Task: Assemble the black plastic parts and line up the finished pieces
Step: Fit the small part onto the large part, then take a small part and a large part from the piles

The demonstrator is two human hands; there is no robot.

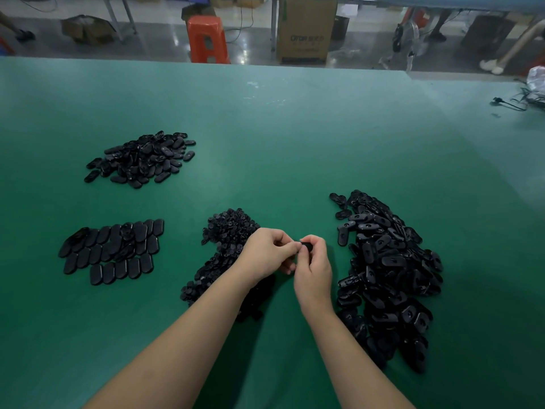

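Note:
My left hand (265,252) and my right hand (314,267) meet above the green table, and together they pinch one small black plastic part (306,247), mostly hidden by the fingertips. Under my left wrist lies a pile of small round black pieces (224,237). A large heap of black oval shells (386,273) lies to the right of my right hand. At the left, finished oval pieces (112,250) lie in neat rows. A loose pile of ovals (141,159) sits farther back on the left.
The green table (280,128) stretches to a far edge. Some cables and a plastic bag (528,93) lie at its right rim. Beyond it stand a red stool (208,39) and a cardboard box (306,28) on the floor.

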